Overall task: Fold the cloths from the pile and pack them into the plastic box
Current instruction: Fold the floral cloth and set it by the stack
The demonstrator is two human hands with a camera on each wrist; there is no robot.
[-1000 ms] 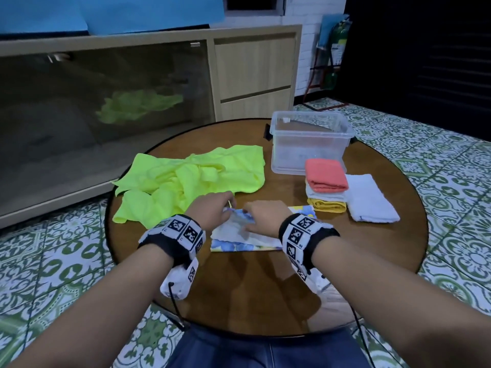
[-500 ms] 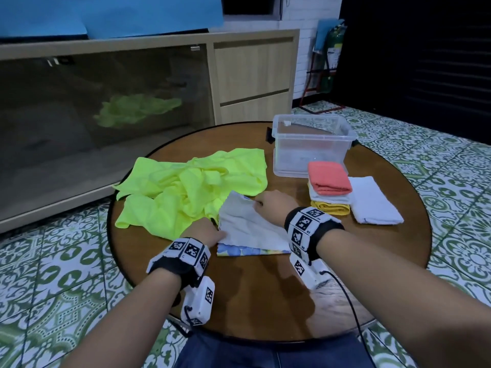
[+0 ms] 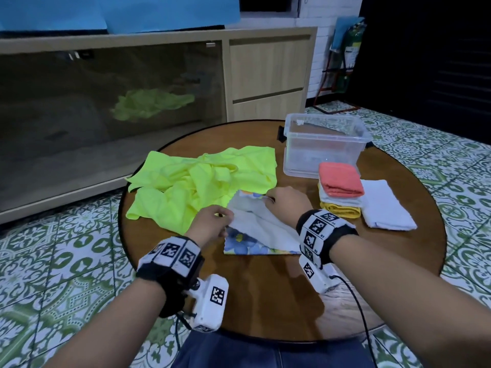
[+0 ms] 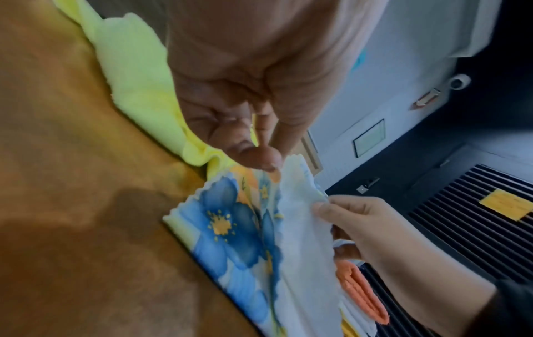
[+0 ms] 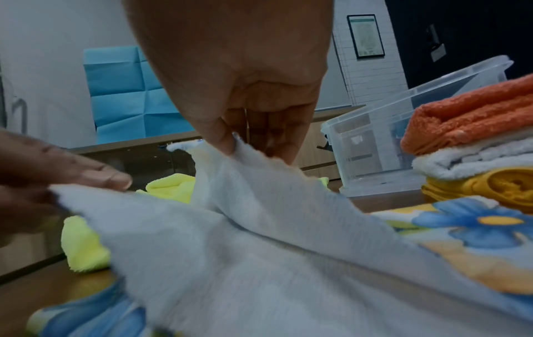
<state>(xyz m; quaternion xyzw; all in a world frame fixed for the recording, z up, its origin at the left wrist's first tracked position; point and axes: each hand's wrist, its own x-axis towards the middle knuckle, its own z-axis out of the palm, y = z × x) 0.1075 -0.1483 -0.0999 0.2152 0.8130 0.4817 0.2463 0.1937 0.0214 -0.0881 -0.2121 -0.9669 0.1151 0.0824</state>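
The floral cloth [image 3: 261, 229], lying on the table [image 3: 265, 288] beside the yellow pile [image 3: 202, 181], is being pinched at its upper layer by the left hand [image 3: 210, 224] and right hand [image 3: 285, 201]; since a second ago that layer is being drawn across, so folding is progressing while the plastic box [image 3: 325, 147] is being left unfilled.

We see our right hand [image 5: 245, 91] pinching the white back of the floral cloth [image 5: 259, 250] while our left hand [image 5: 43, 177] holds its other edge; folded orange towel [image 5: 467, 116] tops a stack beside the clear plastic box [image 5: 375, 141].
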